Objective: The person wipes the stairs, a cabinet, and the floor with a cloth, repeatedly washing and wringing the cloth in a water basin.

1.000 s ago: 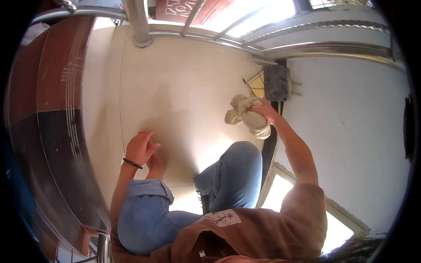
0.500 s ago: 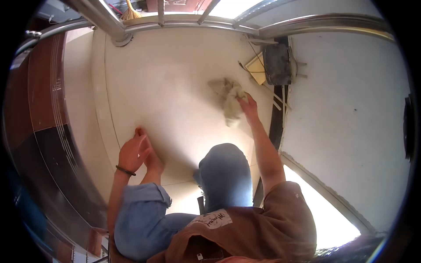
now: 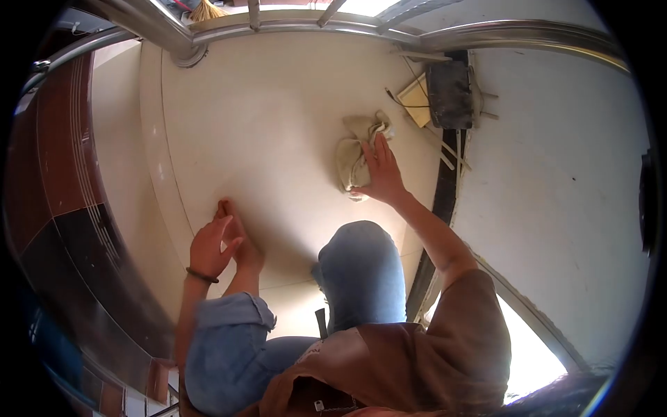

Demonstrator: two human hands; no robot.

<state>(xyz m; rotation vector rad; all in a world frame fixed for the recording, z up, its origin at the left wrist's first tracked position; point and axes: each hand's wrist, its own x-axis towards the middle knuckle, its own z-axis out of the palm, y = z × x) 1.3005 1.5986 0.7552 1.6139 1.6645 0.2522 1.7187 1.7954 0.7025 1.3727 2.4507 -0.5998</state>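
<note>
A crumpled beige cloth [image 3: 351, 163] lies on the pale tiled floor [image 3: 264, 104]. On top of it rests my right hand [image 3: 383, 174], open, its fingers stretched forward over the fabric and the thumb spread to the left side. My left hand [image 3: 210, 247], with a dark band on the wrist, hangs beside my bare left foot [image 3: 246, 257]. Its thumb stands apart from the fingers and nothing shows in it. The left fingertips are close to the toes; whether they touch cannot be made out.
At the right wall stand a dark box [image 3: 449, 94], a yellowish panel [image 3: 415, 102], a cable and several thin strips [image 3: 445, 149]. A metal railing [image 3: 306, 26] crosses the far edge. Dark and red-brown tiles [image 3: 66, 139] line the left.
My right hand has gone from grasping the cloth's right edge to lying spread on it. The cloth has shifted slightly left and is bunched differently. My left hand has barely moved.
</note>
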